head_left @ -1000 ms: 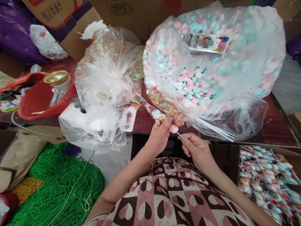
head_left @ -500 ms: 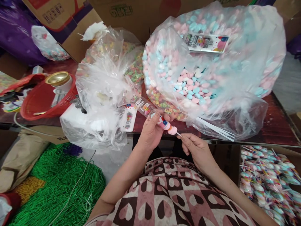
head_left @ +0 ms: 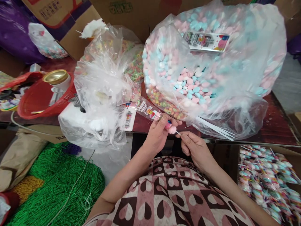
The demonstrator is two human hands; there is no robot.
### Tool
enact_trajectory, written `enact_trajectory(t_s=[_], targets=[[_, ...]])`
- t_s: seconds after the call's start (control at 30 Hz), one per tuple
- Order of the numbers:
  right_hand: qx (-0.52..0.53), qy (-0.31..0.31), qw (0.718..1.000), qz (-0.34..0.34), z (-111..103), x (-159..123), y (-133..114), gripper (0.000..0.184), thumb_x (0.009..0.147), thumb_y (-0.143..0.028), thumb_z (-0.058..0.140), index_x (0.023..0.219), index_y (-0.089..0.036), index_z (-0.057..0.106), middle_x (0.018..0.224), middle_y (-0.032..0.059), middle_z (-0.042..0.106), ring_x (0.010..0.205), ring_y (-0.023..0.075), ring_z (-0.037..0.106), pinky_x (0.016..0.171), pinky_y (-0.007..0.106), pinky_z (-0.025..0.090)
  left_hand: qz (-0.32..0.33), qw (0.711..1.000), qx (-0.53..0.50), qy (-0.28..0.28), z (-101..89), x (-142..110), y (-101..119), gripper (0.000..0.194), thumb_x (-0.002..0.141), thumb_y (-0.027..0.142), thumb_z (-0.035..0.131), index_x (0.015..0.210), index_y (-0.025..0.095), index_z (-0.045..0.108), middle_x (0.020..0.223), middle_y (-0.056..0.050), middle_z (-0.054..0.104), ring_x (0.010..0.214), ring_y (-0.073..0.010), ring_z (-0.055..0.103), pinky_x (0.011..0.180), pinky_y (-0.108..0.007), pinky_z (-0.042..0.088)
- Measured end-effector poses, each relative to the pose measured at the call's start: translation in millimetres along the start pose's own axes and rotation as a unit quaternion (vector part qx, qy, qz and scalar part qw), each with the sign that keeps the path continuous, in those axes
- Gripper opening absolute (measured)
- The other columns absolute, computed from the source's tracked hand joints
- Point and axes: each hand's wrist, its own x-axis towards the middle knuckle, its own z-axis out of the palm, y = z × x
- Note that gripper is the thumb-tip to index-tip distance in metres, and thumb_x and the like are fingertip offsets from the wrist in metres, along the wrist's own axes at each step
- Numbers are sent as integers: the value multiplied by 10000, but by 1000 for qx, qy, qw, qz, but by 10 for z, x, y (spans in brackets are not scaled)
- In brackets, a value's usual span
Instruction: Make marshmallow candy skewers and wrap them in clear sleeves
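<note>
My left hand is closed around a narrow clear printed wrapper with a candy skewer inside it. A pink heart candy shows at the wrapper's mouth. My right hand pinches the thin white stick that comes out of that candy. Both hands hover just in front of the table edge, below a big clear bag of pink, blue and white heart candies.
A second clear bag with small multicoloured candies lies left of the big one. A red basket with a gold-lidded jar stands at far left. Green beaded strings pile at lower left. A box of wrapped skewers sits at lower right. White sticks poke from under the big bag.
The wrapper has slid further over the skewer; only the last pink candy shows now. My left hand shifted slightly along it, my right hand stayed on the stick.
</note>
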Motion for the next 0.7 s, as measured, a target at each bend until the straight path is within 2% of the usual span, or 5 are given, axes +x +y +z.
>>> enact_trajectory(t_s=[0.13,0.3,0.4,0.5,0.7], targets=[[-49,0,999,-21,-21,-4,-9,333,808,-487,690,950,-186,690,531,-54,497,493,97,419,481,232,336,21,999,-12,28,-42,47,20,280,793,465,722,787,203,624,678,13,619,846,-182,671,848,-345,500],[-40,2,999,-6,16,-31,26,350,842,-518,640,908,-181,707,485,-57,459,455,92,365,462,238,287,-28,999,18,-11,-16,-27,-92,281,768,445,748,747,178,663,716,-20,662,910,-212,677,927,-367,480],[-23,-6,1000,-2,18,-36,31,358,852,-523,627,934,-183,704,479,-58,460,452,95,366,466,239,288,-43,999,6,-15,-41,-50,-83,322,726,455,786,889,197,684,913,-43,714,1011,-225,664,931,-365,485],[-26,1,1000,-9,-9,-30,33,355,843,-517,641,936,-180,704,482,-56,473,458,94,382,477,238,305,-12,999,-30,-14,-87,-22,23,451,710,505,785,1057,253,645,1099,-38,703,1087,-235,646,948,-391,488],[-83,-7,996,-18,-7,-27,26,360,848,-510,626,946,-174,710,502,-50,494,473,102,416,490,247,322,14,999,-35,35,-55,-2,64,209,831,405,689,895,211,644,768,-5,687,986,-212,681,995,-404,465]])
